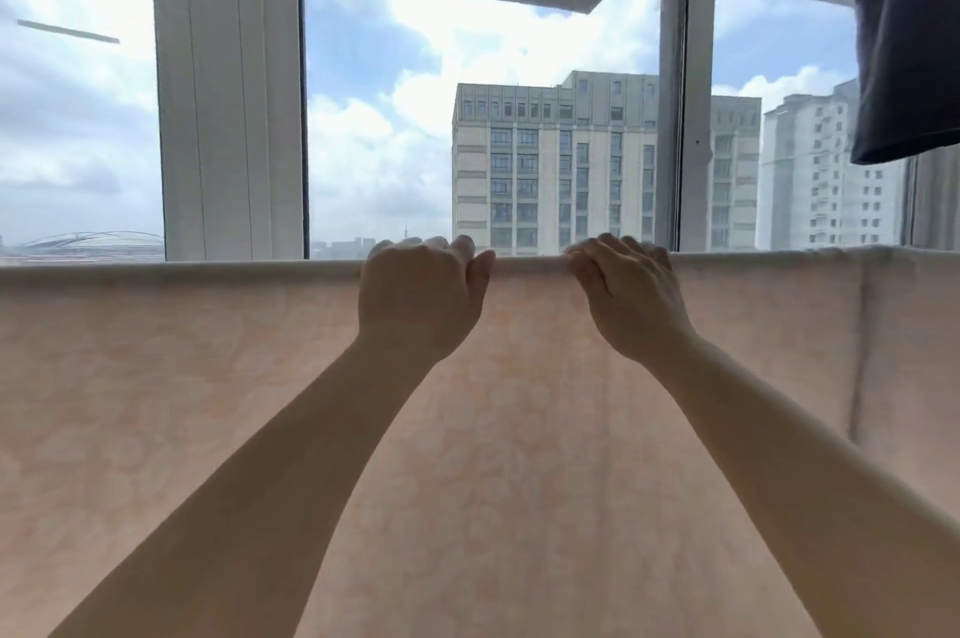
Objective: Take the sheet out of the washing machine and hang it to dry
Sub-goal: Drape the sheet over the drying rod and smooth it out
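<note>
Peach-toned sheet (208, 403) is hanging over a horizontal line, blocking everything below. Left hand (421, 294) and right hand (631, 297) are gripping its top fold with curled fingers, close together. Window frame (228, 91) and dark garment (909, 34) are standing beyond.

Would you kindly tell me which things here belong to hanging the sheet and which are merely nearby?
Part of the job:
- sheet, draped over a line
- left hand, gripping its top fold
- right hand, likewise

Merely nearby:
- dark garment, hanging upper right
- window frame
</note>
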